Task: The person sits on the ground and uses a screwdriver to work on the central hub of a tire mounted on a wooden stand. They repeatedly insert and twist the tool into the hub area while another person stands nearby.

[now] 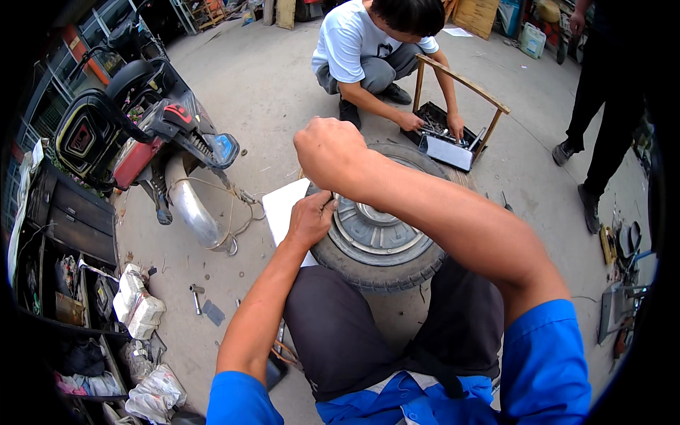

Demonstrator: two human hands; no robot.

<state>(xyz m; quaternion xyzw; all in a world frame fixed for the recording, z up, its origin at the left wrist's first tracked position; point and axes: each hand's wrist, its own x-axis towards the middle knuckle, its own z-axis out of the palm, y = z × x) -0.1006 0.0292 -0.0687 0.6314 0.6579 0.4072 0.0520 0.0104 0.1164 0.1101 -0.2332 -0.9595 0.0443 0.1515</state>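
A wheel [386, 280] with a black tyre and a grey metal hub lies flat in front of my knees. At its left rim, my left hand [312, 218] is closed, fingers pinched together beside the tyre. Just above it my right hand [331, 152] makes a fist, its forearm crossing over the wheel. Whatever either hand grips is hidden; a thin orange-brown bit shows under the right fist, too small to name. A white sheet [283, 205] lies partly under the wheel, left of my left hand.
Ahead, a person [347, 53] squats with both hands in a wooden-handled toolbox [446, 152]. Another person's legs [602, 134] stand at right. A scooter's rear part [134, 142] with a silver mudguard [195, 209] is at left. Shelves [71, 283] and a socket wrench [196, 299] lie lower left.
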